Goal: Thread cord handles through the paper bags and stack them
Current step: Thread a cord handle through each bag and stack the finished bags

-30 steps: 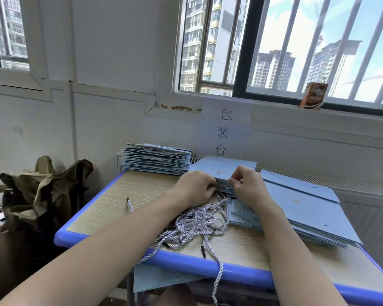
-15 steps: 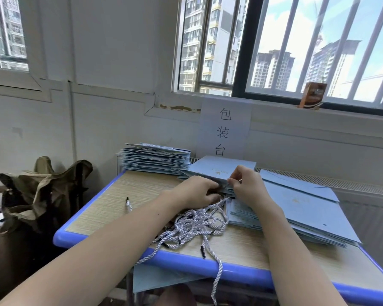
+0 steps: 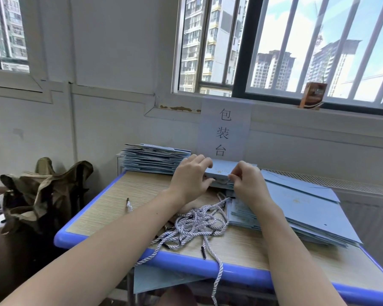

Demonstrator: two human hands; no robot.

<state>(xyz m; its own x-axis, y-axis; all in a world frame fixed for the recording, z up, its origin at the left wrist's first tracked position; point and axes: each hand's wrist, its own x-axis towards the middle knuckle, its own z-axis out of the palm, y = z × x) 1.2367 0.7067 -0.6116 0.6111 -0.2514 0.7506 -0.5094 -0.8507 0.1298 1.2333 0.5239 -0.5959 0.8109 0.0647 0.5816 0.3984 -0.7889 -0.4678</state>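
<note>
A flat light-blue paper bag (image 3: 221,171) is lifted off the table at its middle back. My left hand (image 3: 191,178) grips its left near edge, fingers curled over the top. My right hand (image 3: 244,180) pinches a cord end at the bag's near edge; the exact hole is hidden by my fingers. A tangle of white twisted cords (image 3: 199,224) with black tips lies in front of my hands, one strand hanging over the front edge. A spread pile of flat blue bags (image 3: 301,213) lies to the right. A neat stack of corded bags (image 3: 155,159) stands at the back left.
The wooden table has a blue rim (image 3: 241,272). One loose cord (image 3: 128,204) lies alone on the left part. A paper sign (image 3: 223,131) hangs on the wall behind. A draped olive cloth (image 3: 44,191) stands left of the table. A blue sheet (image 3: 159,279) sticks out below.
Both hands have risen and lifted the blue bag off the pile. My left hand's fingers now curl over the bag's top edge.
</note>
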